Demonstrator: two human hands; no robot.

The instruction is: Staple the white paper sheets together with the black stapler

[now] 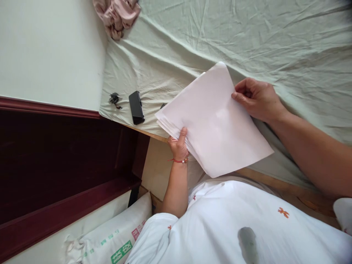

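Left hand (178,145) clamps the white paper sheets (214,121) at their left edge, thumb on top, fingers underneath; red cord bracelet (180,160) on that wrist. Right hand (257,95) pinches the right edge between thumb and index finger, other fingers curled in; can't tell if it has the top sheet alone or several. Stack sits tilted in front of the white shirt (214,223), spanning the wooden bed edge (258,176), far corner out over the pale green bedsheet (275,40). Layered edges fan slightly by the left thumb, so they're not squared up. For a clean job: firm left thumb as the anchor, light right pinch right at the margin, no squeeze mid-sheet or it'll crease. Single sheet wanted? Feel for one thickness first. Lower right corner is unsupported, likely to sag. Past the stack: small dark object (162,105) partly hidden by the paper, then black rectangular case (136,107), then a tangled dark item (114,98), too small to identify. Farthest: crumpled pink fabric (118,14) by the wall.
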